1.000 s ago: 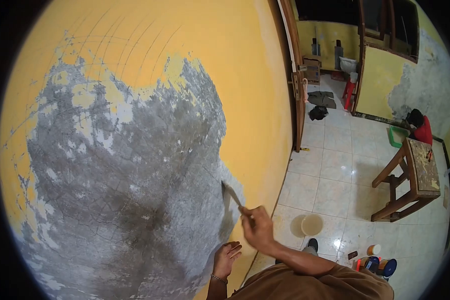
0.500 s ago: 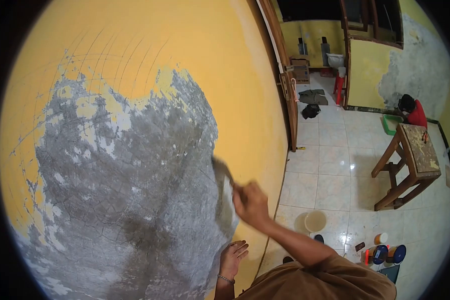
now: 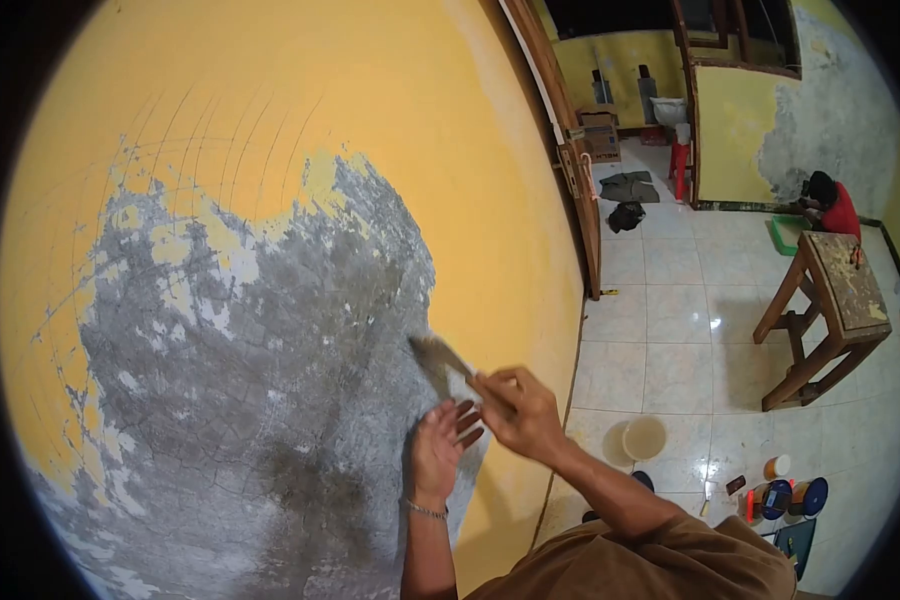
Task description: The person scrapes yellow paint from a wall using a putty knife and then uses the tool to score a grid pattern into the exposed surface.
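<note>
In the head view, my right hand [image 3: 523, 410] grips a flat paintbrush [image 3: 445, 358] by its wooden handle. Its flared dark end points left, at the border between bare grey plaster [image 3: 270, 370] and yellow paint [image 3: 480, 250]. Just below the brush, my left hand [image 3: 444, 445] is raised in front of the plaster, palm turned up and fingers apart, holding nothing. A bracelet [image 3: 427, 510] circles that wrist. Ragged paint edges and thin scratches surround the bare patch, and a darker stain [image 3: 315, 500] marks its lower part.
A wooden door [image 3: 570, 160] stands at the wall's far end. On the tiled floor are a pale bucket [image 3: 644, 439], several lidded containers [image 3: 775, 498] and a wooden stool [image 3: 845, 285]. Another person in red [image 3: 838, 210] crouches by a green tray [image 3: 788, 236] at the far wall.
My left hand has risen towards the brush, its fingers spreading. My right hand has moved slightly right and down, and the brush shows more clearly. The view has shifted a little.
</note>
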`<state>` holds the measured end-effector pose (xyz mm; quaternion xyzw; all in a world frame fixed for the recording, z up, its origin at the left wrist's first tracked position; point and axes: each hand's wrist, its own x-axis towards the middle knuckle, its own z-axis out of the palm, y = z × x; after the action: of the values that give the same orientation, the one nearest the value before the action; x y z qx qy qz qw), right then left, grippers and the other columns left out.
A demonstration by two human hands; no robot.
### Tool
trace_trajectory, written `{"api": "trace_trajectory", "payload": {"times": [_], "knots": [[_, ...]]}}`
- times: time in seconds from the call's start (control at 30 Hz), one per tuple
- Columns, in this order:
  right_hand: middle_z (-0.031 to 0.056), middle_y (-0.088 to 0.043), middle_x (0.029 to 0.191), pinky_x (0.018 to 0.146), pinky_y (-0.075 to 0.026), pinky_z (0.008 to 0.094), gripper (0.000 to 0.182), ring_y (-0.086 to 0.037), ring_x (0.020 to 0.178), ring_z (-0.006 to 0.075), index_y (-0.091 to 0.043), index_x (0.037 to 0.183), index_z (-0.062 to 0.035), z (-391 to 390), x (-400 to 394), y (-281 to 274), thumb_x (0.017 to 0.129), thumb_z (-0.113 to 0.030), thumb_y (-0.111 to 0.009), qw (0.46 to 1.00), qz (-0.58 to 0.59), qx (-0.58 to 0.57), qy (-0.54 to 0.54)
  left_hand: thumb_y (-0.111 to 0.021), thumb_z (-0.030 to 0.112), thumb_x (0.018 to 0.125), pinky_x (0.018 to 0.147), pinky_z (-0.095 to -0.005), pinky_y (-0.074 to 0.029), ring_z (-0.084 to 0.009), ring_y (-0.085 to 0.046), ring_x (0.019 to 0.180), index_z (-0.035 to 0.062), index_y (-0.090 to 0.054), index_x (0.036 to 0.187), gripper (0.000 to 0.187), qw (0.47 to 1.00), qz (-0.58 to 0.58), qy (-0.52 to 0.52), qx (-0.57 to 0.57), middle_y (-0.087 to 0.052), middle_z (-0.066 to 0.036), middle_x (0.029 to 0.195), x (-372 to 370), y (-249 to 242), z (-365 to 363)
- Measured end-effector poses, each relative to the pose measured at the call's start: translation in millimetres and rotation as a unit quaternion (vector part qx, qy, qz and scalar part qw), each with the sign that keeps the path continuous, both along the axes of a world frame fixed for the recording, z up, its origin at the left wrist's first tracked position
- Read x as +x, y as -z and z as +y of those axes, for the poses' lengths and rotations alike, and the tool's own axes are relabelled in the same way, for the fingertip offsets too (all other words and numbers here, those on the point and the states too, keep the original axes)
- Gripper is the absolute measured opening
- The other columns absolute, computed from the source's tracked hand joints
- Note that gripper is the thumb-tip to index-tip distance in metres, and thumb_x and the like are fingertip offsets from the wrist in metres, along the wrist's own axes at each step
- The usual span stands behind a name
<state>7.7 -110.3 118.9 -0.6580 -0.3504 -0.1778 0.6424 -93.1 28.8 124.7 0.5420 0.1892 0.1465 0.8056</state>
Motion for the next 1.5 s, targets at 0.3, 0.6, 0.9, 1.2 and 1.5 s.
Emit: {"api": "trace_trajectory", "payload": {"times": [0.3,0.6,0.9,1.2,1.5], "knots": [[0.0135,-0.063,0.098,0.069,-0.056,0.0329,0.036,-0.068,0.083,0.0271,-0.067,0.111,-0.0014,7,18,7,0.076,-0.002,-0.073,0.998,-0.001,0.067,-0.013,-0.051,0.022,0.091,0.085,-0.0445,-0.052,-0.0235,-0.059,0.085,0.0036,-0.050,0.107,0.024,0.982,-0.071,-0.071,-0.159,-0.055,-0.008,0.091,107,-33,-15],[0.0107,-0.060,0.086,0.057,-0.055,0.0320,0.031,-0.065,0.070,0.0224,-0.069,0.105,-0.0031,0,25,27,0.074,-0.003,-0.074,0.999,0.022,0.029,-0.017,-0.050,0.024,0.081,0.064,-0.0347,-0.048,-0.0158,-0.047,0.059,0.0076,-0.049,0.092,0.020,0.979,-0.054,-0.114,-0.160,-0.046,-0.003,0.072,116,-11,-38],[0.0071,-0.057,0.079,0.050,-0.051,0.0314,0.032,-0.061,0.062,0.0202,-0.068,0.106,-0.0045,9,35,32,0.074,-0.004,-0.073,0.999,-0.004,0.035,0.014,-0.045,0.018,0.073,0.053,-0.0310,-0.041,-0.0137,-0.037,0.050,0.0114,-0.042,0.083,0.012,0.974,-0.049,-0.089,-0.203,-0.037,-0.001,0.064,130,-16,-30],[0.0063,-0.057,0.076,0.050,-0.051,0.0300,0.030,-0.060,0.062,0.0180,-0.070,0.102,-0.0032,19,33,32,0.072,-0.004,-0.075,0.999,-0.007,0.040,-0.012,-0.045,0.016,0.070,0.052,-0.0301,-0.040,-0.0134,-0.036,0.048,0.0115,-0.042,0.082,0.014,0.975,-0.046,-0.094,-0.197,-0.035,0.000,0.064,122,-19,-23],[0.0072,-0.058,0.074,0.051,-0.051,0.0308,0.026,-0.060,0.063,0.0191,-0.071,0.098,-0.0034,11,35,3,0.072,-0.002,-0.074,1.000,0.013,0.020,0.021,-0.046,0.016,0.070,0.052,-0.0301,-0.040,-0.0123,-0.035,0.048,0.0126,-0.041,0.080,0.012,0.968,-0.052,-0.083,-0.232,-0.034,0.001,0.062,144,-38,-24]]}}
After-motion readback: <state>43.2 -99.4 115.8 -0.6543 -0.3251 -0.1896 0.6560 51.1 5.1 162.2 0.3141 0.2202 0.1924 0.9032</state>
